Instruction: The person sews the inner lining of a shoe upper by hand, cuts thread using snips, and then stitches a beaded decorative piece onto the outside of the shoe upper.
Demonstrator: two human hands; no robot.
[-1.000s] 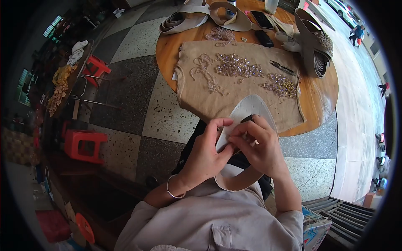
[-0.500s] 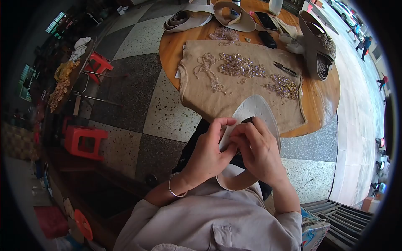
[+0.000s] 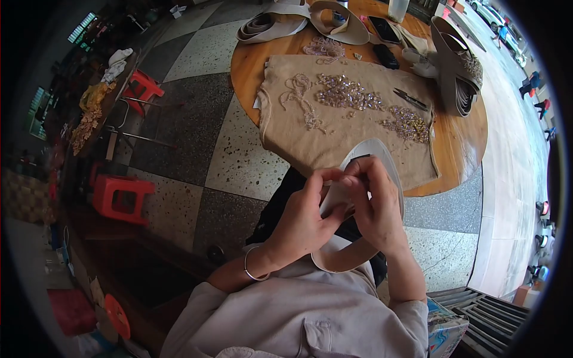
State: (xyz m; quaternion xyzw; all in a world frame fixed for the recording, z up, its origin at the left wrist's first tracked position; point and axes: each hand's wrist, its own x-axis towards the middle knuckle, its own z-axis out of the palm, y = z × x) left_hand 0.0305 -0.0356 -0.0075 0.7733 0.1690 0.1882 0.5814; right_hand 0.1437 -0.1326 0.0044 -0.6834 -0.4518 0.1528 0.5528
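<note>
Near the tan cloth (image 3: 286, 132), the pale strap (image 3: 382, 153) is grasped by the left hand (image 3: 301, 218); work seems concentrated where the right hand (image 3: 382, 209), its grip indiscernible, has been raised against it.

I am in what looks like a small street-side workshop, with piles of beads (image 3: 346, 93) on my wooden worktop (image 3: 248, 71), plastic stools (image 3: 106, 194), chequered floor (image 3: 176, 113) and pavement (image 3: 501, 161) alongside.

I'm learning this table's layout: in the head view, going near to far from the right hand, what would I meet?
Right hand, larger pile of iridescent beads, small black case, smartphone, translucent container.
</note>
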